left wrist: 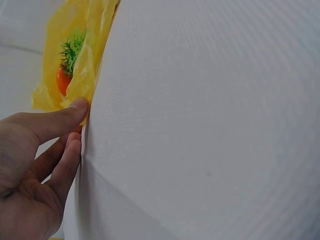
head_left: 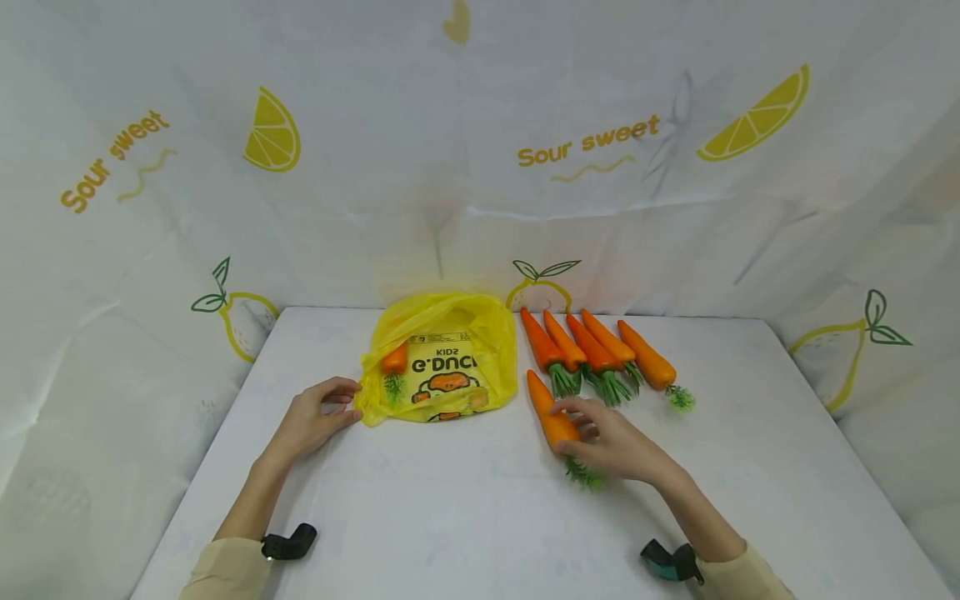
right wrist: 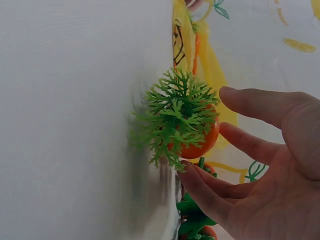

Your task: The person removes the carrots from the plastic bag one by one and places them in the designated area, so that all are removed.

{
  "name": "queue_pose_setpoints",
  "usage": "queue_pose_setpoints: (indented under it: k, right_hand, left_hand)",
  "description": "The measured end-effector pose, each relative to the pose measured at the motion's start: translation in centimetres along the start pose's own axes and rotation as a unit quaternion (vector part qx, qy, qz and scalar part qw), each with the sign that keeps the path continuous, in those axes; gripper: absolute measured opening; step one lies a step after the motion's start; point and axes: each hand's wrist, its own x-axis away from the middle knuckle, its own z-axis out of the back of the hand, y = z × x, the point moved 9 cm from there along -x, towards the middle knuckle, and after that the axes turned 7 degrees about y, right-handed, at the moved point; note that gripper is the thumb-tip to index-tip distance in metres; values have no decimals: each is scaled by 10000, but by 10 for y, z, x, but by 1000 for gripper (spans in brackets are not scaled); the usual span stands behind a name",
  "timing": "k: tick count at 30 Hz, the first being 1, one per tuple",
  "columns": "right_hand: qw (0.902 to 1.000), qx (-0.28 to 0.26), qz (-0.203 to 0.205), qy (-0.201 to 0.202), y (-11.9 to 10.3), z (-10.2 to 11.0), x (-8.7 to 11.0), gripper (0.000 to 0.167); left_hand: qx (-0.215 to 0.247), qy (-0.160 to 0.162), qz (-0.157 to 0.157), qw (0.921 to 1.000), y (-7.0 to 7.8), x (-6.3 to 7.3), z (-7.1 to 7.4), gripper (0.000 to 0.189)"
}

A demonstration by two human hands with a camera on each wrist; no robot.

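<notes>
At the left, my left hand (head_left: 319, 416) pinches the edge of a yellow plastic bag (head_left: 501, 358) between thumb and fingers. The bag lies on its side with its mouth spread. A carrot with a green leafy top (head_left: 394, 358) shows inside it, beside printed lettering and an orange cartoon. My right hand (head_left: 611, 440) is around another carrot (head_left: 542, 398), thumb on the near side and fingers over its far side. That carrot's pointed end faces the back, and its feathery leaves (right wrist: 177, 117) fill the middle of the right wrist view.
To the right of the bag, several carrots (head_left: 596, 348) lie in a row at the back of the white table (head_left: 420, 517), tips toward the rear. The rightmost carrot (head_left: 647, 357) lies a little apart. A white printed cloth (head_left: 375, 208) hangs behind the table.
</notes>
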Motion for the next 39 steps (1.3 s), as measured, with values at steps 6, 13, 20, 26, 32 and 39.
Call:
queue_pose_setpoints:
  k: [6, 13, 20, 26, 32, 39]
  right_hand:
    - [9996, -152, 215, 129, -7, 15, 0, 47]
    - [9994, -34, 258, 213, -15, 30, -6, 47]
    - [9981, 129, 489, 349, -24, 38, -14, 45]
    - [9967, 136, 708, 368, -38, 40, -21, 42]
    - [9954, 120, 878, 355, -56, 38, -34, 42]
    - [9944, 117, 1026, 232, -79, 29, -51, 44]
  left_hand:
    - [17, -12, -18, 10000, 0, 1, 0, 40]
    - [49, -7, -40, 10000, 0, 0, 0, 40]
    - [40, 0, -63, 10000, 1, 0, 0, 40]
    - [17, 0, -31, 10000, 0, 1, 0, 41]
    - [3, 7, -38, 10000, -1, 0, -1, 42]
    - [6, 55, 31, 10000, -2, 0, -2, 41]
